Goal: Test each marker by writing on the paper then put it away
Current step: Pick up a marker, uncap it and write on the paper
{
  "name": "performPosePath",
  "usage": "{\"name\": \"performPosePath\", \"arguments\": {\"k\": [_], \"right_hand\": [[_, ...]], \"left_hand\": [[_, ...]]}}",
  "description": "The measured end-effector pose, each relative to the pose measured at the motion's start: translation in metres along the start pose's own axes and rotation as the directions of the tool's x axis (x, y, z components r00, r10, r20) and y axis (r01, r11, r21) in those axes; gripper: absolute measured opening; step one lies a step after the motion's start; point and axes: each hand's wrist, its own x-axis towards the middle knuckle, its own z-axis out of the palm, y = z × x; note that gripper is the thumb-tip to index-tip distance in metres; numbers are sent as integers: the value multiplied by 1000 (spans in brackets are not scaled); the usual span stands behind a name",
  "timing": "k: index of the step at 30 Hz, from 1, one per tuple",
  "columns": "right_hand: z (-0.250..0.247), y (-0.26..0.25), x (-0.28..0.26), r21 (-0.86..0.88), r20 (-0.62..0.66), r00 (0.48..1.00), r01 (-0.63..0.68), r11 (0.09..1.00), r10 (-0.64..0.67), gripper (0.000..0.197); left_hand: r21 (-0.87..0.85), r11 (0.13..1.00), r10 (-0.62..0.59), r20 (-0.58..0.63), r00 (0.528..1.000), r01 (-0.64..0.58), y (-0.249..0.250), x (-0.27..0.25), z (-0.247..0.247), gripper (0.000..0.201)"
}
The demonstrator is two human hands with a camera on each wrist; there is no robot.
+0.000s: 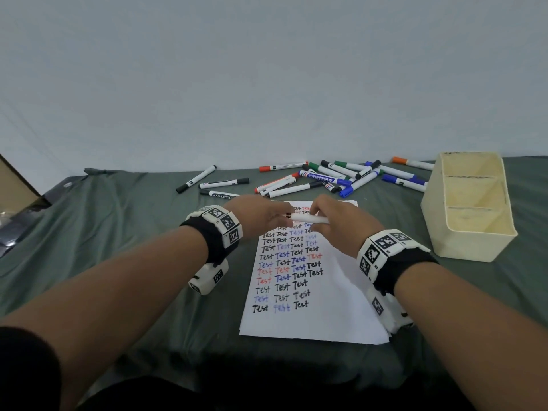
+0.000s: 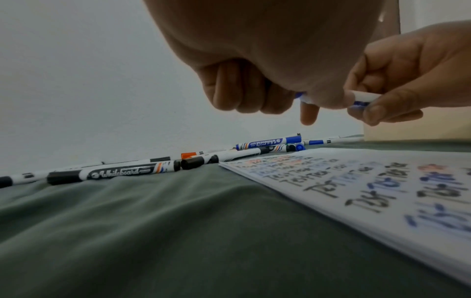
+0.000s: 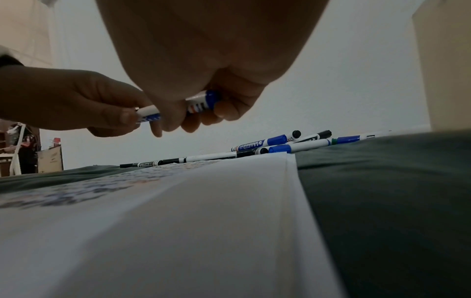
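Pinching one marker (image 1: 308, 218) btwn both grips (L (image 1: 261, 216), R (image 1: 341, 223)) above paper (image 1: 335, 307).

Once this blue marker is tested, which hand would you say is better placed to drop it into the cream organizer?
Probably the right hand: it grips the marker barrel and is nearer the organizer on the right.

Green cloth-covered surface (image 1: 124, 232): paper sheet (image 1: 338, 315), scattered markers (image 1: 326, 179), cream organizer box (image 1: 462, 238).
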Motion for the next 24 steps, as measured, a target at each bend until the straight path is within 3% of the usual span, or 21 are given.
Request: {"name": "performPosePath", "arguments": {"k": [3, 6, 11, 16, 20, 24], "right_hand": [[-1, 2, 1, -22, -12, 1000, -25, 999, 25, 19], [-1, 6, 2, -6, -20, 998, -65, 998, 65, 19], [1, 8, 3, -25, -25, 998, -56, 998, 55, 18], [2, 10, 5, -20, -19, 999, -51, 998, 51, 16], [2, 11, 6, -22, -24, 999, -39, 999, 39, 15], [3, 11, 6, -18, -20, 999, -30, 999, 30, 16]], "left_hand": [[-86, 994, -70, -33, 997, 67, -8, -12, 4, 42], [-220, 965, -152, -40, 988, 140, -31, -24, 13, 35], [-148, 929, -338, 32, 941, 339, -73, -37, 19, 27], [-30, 959, -280, 79, 957, 283, -94, -37, 16, 12], [3, 968, -249, 103, 963, 250, -85, -33, 19, 18], [-83, 951, -287, 111, 951, 297, -81, -31, 22, 31]]}}
